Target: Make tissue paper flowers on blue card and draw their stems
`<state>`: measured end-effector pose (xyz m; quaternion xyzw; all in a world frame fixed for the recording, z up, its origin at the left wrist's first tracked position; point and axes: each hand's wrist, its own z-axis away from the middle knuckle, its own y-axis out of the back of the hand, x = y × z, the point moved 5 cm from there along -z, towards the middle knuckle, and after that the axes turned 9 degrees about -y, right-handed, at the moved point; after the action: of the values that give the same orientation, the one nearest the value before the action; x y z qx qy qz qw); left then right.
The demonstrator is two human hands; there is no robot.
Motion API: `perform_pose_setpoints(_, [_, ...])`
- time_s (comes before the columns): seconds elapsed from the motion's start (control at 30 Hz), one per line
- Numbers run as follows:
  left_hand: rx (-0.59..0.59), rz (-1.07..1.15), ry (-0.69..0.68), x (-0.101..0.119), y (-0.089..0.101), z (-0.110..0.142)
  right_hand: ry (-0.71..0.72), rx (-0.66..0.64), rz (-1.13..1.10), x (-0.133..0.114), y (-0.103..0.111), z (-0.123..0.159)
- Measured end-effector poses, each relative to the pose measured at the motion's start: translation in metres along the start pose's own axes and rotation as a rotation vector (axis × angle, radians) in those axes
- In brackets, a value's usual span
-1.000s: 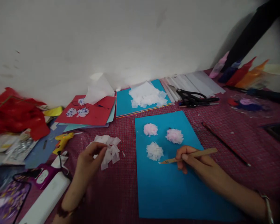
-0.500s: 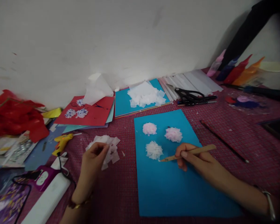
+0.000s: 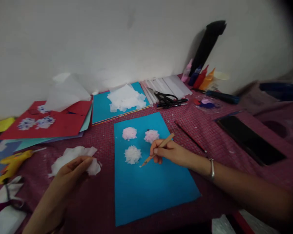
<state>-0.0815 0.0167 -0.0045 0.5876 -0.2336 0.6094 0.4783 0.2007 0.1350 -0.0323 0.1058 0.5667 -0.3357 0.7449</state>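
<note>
A blue sheet of card (image 3: 146, 191) lies in front of me with two pale pink tissue puffs and one white tissue puff (image 3: 132, 154) on it. My right hand (image 3: 164, 151) grips a pale wooden stick (image 3: 149, 158) with a pointed tip. That tip is at the card's surface just below and right of the white puff, with a small white speck at its end. To the left, my left hand (image 3: 74, 172) has thumb and fingers pinched together over a pile of cut white tissue pieces (image 3: 65, 157); what they pinch is hidden.
Behind stand a red card (image 3: 70, 123) with blue-speckled puffs and a blue card stack (image 3: 100, 110) bearing white tissue. Black scissors (image 3: 166, 97), a thin red brush (image 3: 190, 136) and a phone (image 3: 251, 139) lie rightward. A yellow glue gun (image 3: 13, 165) is far left.
The view has swung right, bringing the phone into sight. The stick's tip has shifted slightly away from the white puff and tilts more steeply. My left hand stays pinched by the tissue pile.
</note>
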Motion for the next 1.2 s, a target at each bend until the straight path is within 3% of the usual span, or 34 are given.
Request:
perform_pose_setpoints(0.1, [-0.346, -0.232, -0.069, -0.003, -0.021, -0.008, -0.018, 0.019, 0.018, 0.003, 0.000, 0.001])
perform_pose_setpoints(0.17, [-0.426, -0.460, -0.221, 0.004, -0.026, -0.011, -0.022, 0.026, 0.035, 0.003, -0.001, 0.002])
perform_pose_setpoints(0.2, [-0.375, -0.592, -0.317, 0.011, -0.025, -0.011, -0.024, 0.022, 0.043, 0.003, -0.002, 0.002])
perform_pose_setpoints(0.27, [-0.137, -0.846, -0.490, 0.027, -0.014, -0.005, -0.023, 0.022, 0.056, 0.003, -0.003, 0.001])
perform_pose_setpoints(0.33, [0.039, -0.973, -0.616, 0.038, -0.005, 0.008, -0.014, 0.034, 0.075, 0.004, -0.004, 0.001])
perform_pose_setpoints(0.4, [0.026, -0.948, -0.704, 0.038, -0.004, 0.022, 0.003, 0.049, 0.102, 0.004, -0.003, 0.000])
perform_pose_setpoints(0.5, [-0.098, -0.893, -0.808, 0.026, -0.010, 0.040, 0.021, 0.044, 0.139, 0.004, -0.005, -0.001])
perform_pose_setpoints(0.67, [-0.176, -1.028, -0.944, 0.008, -0.027, 0.047, 0.016, 0.024, 0.146, 0.002, -0.009, -0.004])
perform_pose_setpoints(0.83, [-0.278, -1.016, -0.915, 0.009, -0.037, 0.031, 0.005, 0.043, 0.142, 0.004, -0.009, -0.005])
perform_pose_setpoints(0.93, [-0.237, -0.855, -0.883, 0.019, -0.030, 0.024, 0.017, 0.047, 0.129, 0.004, -0.010, -0.007])
perform_pose_setpoints(1.1, [-0.156, -0.500, -0.511, 0.026, -0.013, 0.022, 0.022, 0.081, 0.119, 0.004, -0.010, -0.011])
perform_pose_setpoints(1.2, [-0.192, -0.374, -0.381, 0.030, -0.019, 0.031, 0.019, 0.088, 0.100, 0.004, -0.011, -0.012])
